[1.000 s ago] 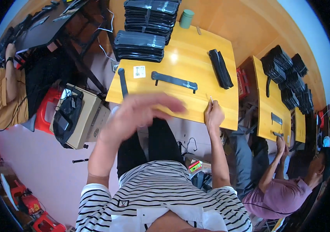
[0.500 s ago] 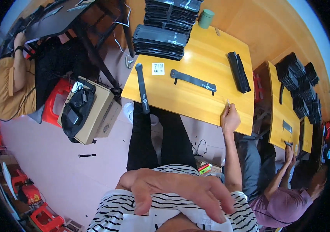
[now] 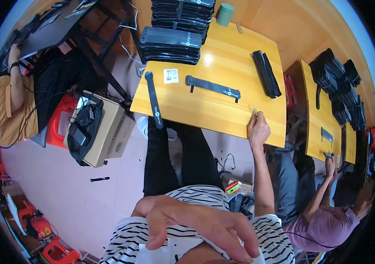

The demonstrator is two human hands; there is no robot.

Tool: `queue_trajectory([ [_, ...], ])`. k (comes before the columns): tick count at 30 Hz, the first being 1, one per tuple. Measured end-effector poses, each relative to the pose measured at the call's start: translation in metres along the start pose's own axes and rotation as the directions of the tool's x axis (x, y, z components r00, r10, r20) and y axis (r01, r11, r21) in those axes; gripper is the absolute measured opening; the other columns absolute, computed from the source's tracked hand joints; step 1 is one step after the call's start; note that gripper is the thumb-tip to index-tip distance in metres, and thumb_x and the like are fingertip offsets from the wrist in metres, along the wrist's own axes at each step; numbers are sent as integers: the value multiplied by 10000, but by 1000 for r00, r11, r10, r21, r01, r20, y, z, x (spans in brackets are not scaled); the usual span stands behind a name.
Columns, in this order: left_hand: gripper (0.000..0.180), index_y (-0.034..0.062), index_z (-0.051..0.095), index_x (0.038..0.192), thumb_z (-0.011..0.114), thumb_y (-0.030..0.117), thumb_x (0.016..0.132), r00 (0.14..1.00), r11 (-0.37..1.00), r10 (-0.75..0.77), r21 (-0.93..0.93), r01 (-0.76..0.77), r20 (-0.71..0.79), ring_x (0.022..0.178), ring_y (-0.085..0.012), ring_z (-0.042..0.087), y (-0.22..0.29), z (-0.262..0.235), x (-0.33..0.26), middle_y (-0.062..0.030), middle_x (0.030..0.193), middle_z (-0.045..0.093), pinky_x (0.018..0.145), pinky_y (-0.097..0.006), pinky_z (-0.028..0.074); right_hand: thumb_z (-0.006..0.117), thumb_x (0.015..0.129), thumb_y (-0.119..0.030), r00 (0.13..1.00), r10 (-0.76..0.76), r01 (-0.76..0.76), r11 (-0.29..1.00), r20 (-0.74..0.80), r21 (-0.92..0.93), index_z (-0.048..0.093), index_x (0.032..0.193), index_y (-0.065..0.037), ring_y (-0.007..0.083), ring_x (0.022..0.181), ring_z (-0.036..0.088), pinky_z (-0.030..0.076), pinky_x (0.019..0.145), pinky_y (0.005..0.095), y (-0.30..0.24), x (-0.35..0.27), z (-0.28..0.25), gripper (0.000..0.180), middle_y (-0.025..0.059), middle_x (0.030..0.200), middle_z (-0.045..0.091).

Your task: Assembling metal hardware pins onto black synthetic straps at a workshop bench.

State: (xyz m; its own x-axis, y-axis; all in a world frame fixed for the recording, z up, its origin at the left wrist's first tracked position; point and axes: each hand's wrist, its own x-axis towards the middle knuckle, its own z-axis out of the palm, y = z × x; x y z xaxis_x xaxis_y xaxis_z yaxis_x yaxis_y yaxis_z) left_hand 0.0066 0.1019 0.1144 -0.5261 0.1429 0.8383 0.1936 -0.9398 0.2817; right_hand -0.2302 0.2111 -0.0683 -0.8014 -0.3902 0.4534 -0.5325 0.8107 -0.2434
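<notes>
My right hand [image 3: 258, 128] is closed over the near right part of the yellow wooden table [image 3: 222, 116], pinching a small thin pointed tool [image 3: 254, 110]; most of it is hidden by the fingers. Close to my chest, my left hand [image 3: 196, 220] hangs in the air with fingers apart and nothing visible in it. Left of the right hand lies a flat black strap [image 3: 214, 88] with two small dark tabs jutting from its near edge. Another black strap [image 3: 153, 99] points toward me, its end overhanging the table's front edge. A white printed label [image 3: 170, 75] lies between the straps and the stack.
A tall stack of black straps [image 3: 170, 44] and a green canister [image 3: 225, 14] stand at the back. A bundle of black straps [image 3: 266, 75] lies to the right. Co-workers sit left and right. A cardboard box [image 3: 112, 132] stands on the left near a red stool [image 3: 60, 125].
The view has shifted slightly, so the table and its things appear a little higher and further left. My right hand has turned slightly, still pinching the thin tool. My left hand stays spread.
</notes>
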Motion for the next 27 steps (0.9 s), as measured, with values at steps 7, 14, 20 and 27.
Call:
queue_trajectory([
  [7,872,-155,426,1187,517,596,753,999,1000,-18,-18,17,-40,1153,-423,351,-2,2,2,-328,1203,357,923,-525,274,532,819,-149,1000,3,-3,1000,4,4,475,737,-48,360,563,563,436,494,446,3,0,0,142,166,669,568],
  [14,865,-150,442,1175,522,597,748,996,997,-66,-31,65,-56,1143,-437,364,-1,4,1,-335,1183,383,915,-527,286,533,817,-152,1000,-9,9,1000,4,8,479,735,-49,354,566,565,433,491,443,2,0,-1,142,162,665,564],
  [20,867,-134,451,1179,518,612,742,990,994,-108,-17,107,-88,1145,-422,371,-1,9,0,-333,1190,392,914,-513,285,536,813,-145,1000,-12,12,1000,-16,-4,481,734,-54,349,557,565,432,483,443,3,-1,1,132,156,658,564],
  [27,852,-128,456,1180,520,601,744,985,991,-115,-76,106,-126,1137,-413,382,-1,13,1,-332,1185,405,926,-503,264,537,814,-145,1000,-7,7,1000,-12,-6,479,735,-55,355,554,561,429,481,448,4,-1,2,132,156,654,559],
])
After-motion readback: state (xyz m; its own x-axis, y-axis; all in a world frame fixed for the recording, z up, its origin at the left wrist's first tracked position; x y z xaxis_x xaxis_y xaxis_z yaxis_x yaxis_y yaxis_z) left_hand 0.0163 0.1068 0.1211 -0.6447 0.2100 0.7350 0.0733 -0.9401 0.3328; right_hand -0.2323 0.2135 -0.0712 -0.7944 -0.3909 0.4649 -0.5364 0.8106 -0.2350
